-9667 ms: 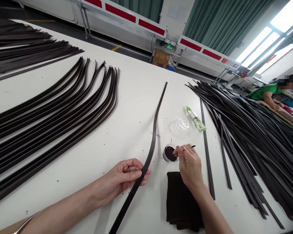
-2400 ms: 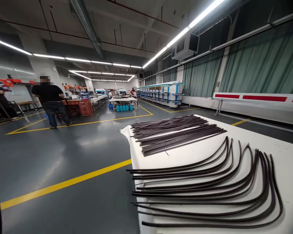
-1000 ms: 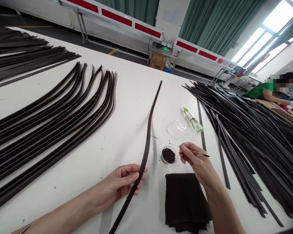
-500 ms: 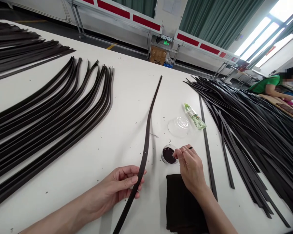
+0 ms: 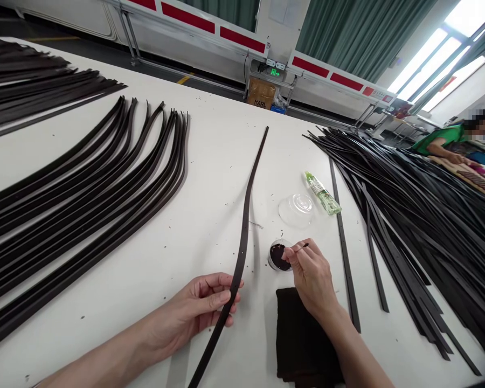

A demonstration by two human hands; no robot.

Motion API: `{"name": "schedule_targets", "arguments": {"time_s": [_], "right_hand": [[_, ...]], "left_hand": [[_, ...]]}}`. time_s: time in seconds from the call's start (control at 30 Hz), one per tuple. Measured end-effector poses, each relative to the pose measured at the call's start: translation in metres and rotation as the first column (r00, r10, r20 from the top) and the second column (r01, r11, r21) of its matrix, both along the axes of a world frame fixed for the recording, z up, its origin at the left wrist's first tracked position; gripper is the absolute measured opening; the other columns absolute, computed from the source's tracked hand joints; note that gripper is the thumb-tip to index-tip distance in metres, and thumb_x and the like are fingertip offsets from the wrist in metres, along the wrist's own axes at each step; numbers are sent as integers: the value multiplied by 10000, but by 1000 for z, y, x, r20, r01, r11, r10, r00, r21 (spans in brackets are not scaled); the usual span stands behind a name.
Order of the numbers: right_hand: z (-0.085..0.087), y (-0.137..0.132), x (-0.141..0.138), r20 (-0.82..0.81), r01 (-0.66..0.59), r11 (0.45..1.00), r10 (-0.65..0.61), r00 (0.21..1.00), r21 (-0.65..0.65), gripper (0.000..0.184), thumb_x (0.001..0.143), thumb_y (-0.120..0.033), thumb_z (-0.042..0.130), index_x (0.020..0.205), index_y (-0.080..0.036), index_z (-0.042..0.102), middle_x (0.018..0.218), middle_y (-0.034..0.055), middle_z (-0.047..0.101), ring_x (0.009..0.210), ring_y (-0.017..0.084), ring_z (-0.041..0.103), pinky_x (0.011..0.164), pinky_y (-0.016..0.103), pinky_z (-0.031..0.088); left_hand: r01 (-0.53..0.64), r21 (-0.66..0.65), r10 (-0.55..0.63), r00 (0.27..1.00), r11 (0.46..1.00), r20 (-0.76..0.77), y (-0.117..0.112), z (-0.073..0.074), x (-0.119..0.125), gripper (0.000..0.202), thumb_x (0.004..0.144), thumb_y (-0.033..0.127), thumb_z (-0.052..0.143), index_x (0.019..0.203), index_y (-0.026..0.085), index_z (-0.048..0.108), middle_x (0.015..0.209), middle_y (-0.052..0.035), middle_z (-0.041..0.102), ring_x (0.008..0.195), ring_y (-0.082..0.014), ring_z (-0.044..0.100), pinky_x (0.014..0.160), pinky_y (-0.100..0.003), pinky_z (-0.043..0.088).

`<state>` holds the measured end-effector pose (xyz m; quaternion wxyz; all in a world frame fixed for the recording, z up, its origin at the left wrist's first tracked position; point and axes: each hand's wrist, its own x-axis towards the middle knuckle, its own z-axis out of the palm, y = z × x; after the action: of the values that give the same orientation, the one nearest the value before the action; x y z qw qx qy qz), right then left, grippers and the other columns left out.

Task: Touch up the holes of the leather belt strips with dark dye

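Head view: the left hand (image 5: 208,304), at lower centre, pinches a long, narrow, black-brown flat strip (image 5: 244,237), thumb laid on top and the other fingers curled behind it. Its forearm slants up from the lower left, and the strip bends from the bottom edge up to its free tip above the centre of the frame. The right hand (image 5: 313,277), right of centre, has its fingers bunched tightly around a thin, dark-ended stick (image 5: 302,247); the forearm rises from the lower right, the wrist bent so the fingertips lean over a small clear plastic cup (image 5: 275,258) of dark paste. The stick's other end is hidden.

Below that hand lies a folded black cloth (image 5: 301,345); above the cup, a clear plastic lid (image 5: 296,210) and a green-and-clear tube (image 5: 323,193). On the white table (image 5: 214,161), curved dark strips (image 5: 84,199) fill the left, and a heap of straight black strips (image 5: 412,210) fills the right.
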<state>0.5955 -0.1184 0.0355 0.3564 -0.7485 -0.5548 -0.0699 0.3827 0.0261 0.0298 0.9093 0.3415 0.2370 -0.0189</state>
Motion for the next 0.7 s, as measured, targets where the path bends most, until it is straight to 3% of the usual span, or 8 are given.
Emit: {"name": "schedule_targets", "arguments": {"time_s": [0.07,0.17,0.27,0.37,0.43,0.5,0.6,0.7], "right_hand": [[5,-3,-2,-62,36,999,-33,998,41,261,990,-204,432,769,-192,569,709,17,592,758,155,502,681,295,435],[17,-8,-8,-311,180,979,-142,940,94,314,1003,-286,411,762,-201,593,734,11,612,740,143,539,695,289,444],[27,-10,-14,-602,284,957,-193,775,58,373,994,-395,420,741,-200,613,750,10,619,721,132,563,687,274,454],[31,-6,-21,-779,263,963,-120,615,60,392,972,-454,450,732,-193,619,731,12,599,716,136,559,704,282,462],[32,-2,-27,-824,227,971,-67,563,76,389,967,-458,459,734,-190,618,723,12,589,710,137,552,707,288,461],[31,0,-35,-807,215,971,-42,589,106,383,974,-438,451,730,-188,611,718,13,590,705,137,553,701,290,456],[30,0,-50,-655,175,973,-33,755,152,367,1002,-338,399,729,-188,593,723,12,600,708,133,562,702,292,438],[28,-2,-62,-416,-20,976,112,902,218,311,997,-176,351,794,-183,587,747,18,611,740,137,569,711,306,435]], "left_hand": [[2,1,-2,1000,1000,7,0,-2,-1,125,872,200,680,994,172,673,896,-37,640,765,-114,572,746,-276,527],[-1,3,1,1000,1000,3,0,-3,-2,119,865,194,688,981,172,676,906,-40,644,783,-120,581,774,-293,539],[-6,10,6,1000,1000,17,0,-1,0,133,849,182,705,978,167,680,913,-44,640,820,-137,586,833,-359,553],[15,14,-15,999,1000,28,0,4,2,147,840,177,714,981,155,681,904,-43,629,820,-138,584,867,-408,561],[22,13,-22,999,1000,30,-1,6,2,163,836,173,717,993,153,678,907,-45,628,826,-141,589,874,-430,567],[18,2,-18,999,1000,47,-2,7,2,172,830,163,721,996,152,673,919,-52,631,851,-152,598,882,-451,568],[16,-20,-14,996,1000,89,-3,5,2,163,829,153,719,983,146,666,930,-59,636,871,-160,607,901,-475,560],[18,-35,-14,992,999,127,-4,2,1,151,836,147,708,980,142,661,916,-57,634,870,-160,610,902,-486,559]]}}
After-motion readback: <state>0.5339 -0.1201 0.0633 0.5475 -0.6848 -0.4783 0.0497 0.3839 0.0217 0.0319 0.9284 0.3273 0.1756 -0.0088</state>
